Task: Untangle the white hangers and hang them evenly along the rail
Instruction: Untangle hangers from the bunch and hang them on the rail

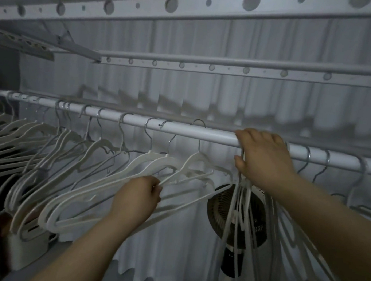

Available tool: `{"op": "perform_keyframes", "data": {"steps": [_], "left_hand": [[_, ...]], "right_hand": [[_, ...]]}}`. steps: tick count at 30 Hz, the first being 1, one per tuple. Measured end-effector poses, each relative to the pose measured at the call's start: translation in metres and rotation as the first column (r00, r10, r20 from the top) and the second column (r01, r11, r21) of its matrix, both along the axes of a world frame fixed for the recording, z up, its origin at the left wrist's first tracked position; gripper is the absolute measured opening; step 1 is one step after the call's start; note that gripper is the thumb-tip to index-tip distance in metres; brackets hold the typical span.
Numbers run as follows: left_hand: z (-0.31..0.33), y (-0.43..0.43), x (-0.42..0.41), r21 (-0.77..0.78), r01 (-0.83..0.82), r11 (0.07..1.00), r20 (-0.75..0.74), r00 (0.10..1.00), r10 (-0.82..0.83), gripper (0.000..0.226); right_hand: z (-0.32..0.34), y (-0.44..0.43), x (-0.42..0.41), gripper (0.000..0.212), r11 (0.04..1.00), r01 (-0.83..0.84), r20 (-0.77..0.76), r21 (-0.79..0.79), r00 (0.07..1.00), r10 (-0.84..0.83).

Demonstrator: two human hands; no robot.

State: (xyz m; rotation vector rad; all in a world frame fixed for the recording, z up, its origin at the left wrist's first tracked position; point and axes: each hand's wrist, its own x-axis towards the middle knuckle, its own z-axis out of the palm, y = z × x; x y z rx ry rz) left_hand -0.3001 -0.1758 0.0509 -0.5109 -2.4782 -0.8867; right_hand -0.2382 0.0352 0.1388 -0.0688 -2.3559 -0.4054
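View: I look down from a head camera at a dim drying corner, with a pale curtain behind.
Rail: a white rail crosses the picture, sloping down to the right.
Left hand: my left hand is low and centre. Its fingers are bunched together, and thumb and fingertips pinch the thin lower arm of one hanger that hangs on the rail.
Right hand: my right hand sits on the rail, fingers curled close together over the top and thumb tucked underneath. A bunch of hangers drops from under the palm. Their hooks are hidden, so I cannot tell whether they are on the rail.
Other hangers: a few hang spaced apart between my hands. A crowded clump overlaps at the left end, and three hooks sit right of my right hand.
Behind: a dark round fan stands just behind the bunch.
Step, as I judge it: freeing the pinched hanger from its neighbours.
Risk, snagging: the arms overlap, so a sideways pull may drag the neighbouring hangers along or lift a hook off.
Risk, dropping: if my right grip loosens, the whole bunch may fall or knock the fan.
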Motion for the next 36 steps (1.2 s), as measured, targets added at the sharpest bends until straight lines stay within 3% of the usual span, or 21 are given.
{"op": "perform_keyframes", "data": {"steps": [6,10,12,14,17,20,22,24,26,29,32,34,36], "left_hand": [[-0.016,0.005,0.014,0.023,-0.021,1.000,0.005,1.000,0.021,0.022],[-0.038,-0.026,0.042,0.048,-0.074,0.996,0.043,0.997,0.071,0.021],[-0.044,-0.046,0.059,0.039,-0.100,0.994,0.065,0.993,0.097,0.020],[-0.046,-0.066,0.078,-0.021,-0.126,0.992,0.062,0.990,0.127,0.021],[-0.040,-0.097,0.109,-0.116,-0.147,0.982,0.068,0.986,0.155,0.030],[-0.035,-0.133,0.140,-0.126,-0.136,0.983,0.109,0.983,0.150,0.032],[-0.034,-0.163,0.159,-0.054,-0.089,0.995,0.162,0.982,0.097,0.029],[-0.035,-0.196,0.176,0.039,-0.023,0.999,0.209,0.978,0.014,0.030],[-0.036,-0.226,0.193,0.116,0.024,0.993,0.230,0.972,-0.051,0.032],[-0.042,-0.267,0.216,0.235,0.074,0.969,0.310,0.939,-0.147,0.037],[-0.053,-0.300,0.229,0.258,0.074,0.963,0.396,0.901,-0.175,0.033],[-0.061,-0.312,0.231,0.254,-0.005,0.967,0.411,0.906,-0.103,0.027],[-0.068,-0.313,0.228,0.211,-0.119,0.970,0.360,0.932,0.037,0.015]], "right_hand": [[-0.004,0.010,0.011,0.058,0.999,-0.047,-0.002,0.002,0.999,0.047],[-0.016,0.001,0.020,0.052,0.975,-0.224,-0.093,0.000,0.970,0.223],[-0.023,-0.010,0.022,0.040,0.941,-0.330,-0.087,0.074,0.938,0.336],[-0.028,-0.025,0.027,0.034,0.926,-0.358,0.059,0.122,0.934,0.354],[-0.038,-0.046,0.028,0.043,0.929,-0.358,0.341,0.091,0.888,0.309],[-0.049,-0.079,0.033,0.056,0.938,-0.344,0.499,-0.044,0.806,0.319],[-0.056,-0.107,0.038,0.056,0.906,-0.337,0.559,-0.256,0.713,0.424],[-0.061,-0.138,0.043,0.039,0.787,-0.336,0.544,-0.518,0.581,0.606],[-0.063,-0.169,0.054,0.002,0.636,-0.307,0.469,-0.708,0.468,0.749],[-0.067,-0.203,0.072,0.024,0.563,-0.263,0.467,-0.783,0.348,0.813],[-0.075,-0.232,0.097,0.013,0.538,-0.245,0.481,-0.807,0.256,0.838],[-0.081,-0.246,0.112,0.007,0.459,-0.193,0.424,-0.867,0.198,0.884],[-0.087,-0.255,0.121,0.018,0.386,-0.134,0.366,-0.913,0.155,0.918]]}}
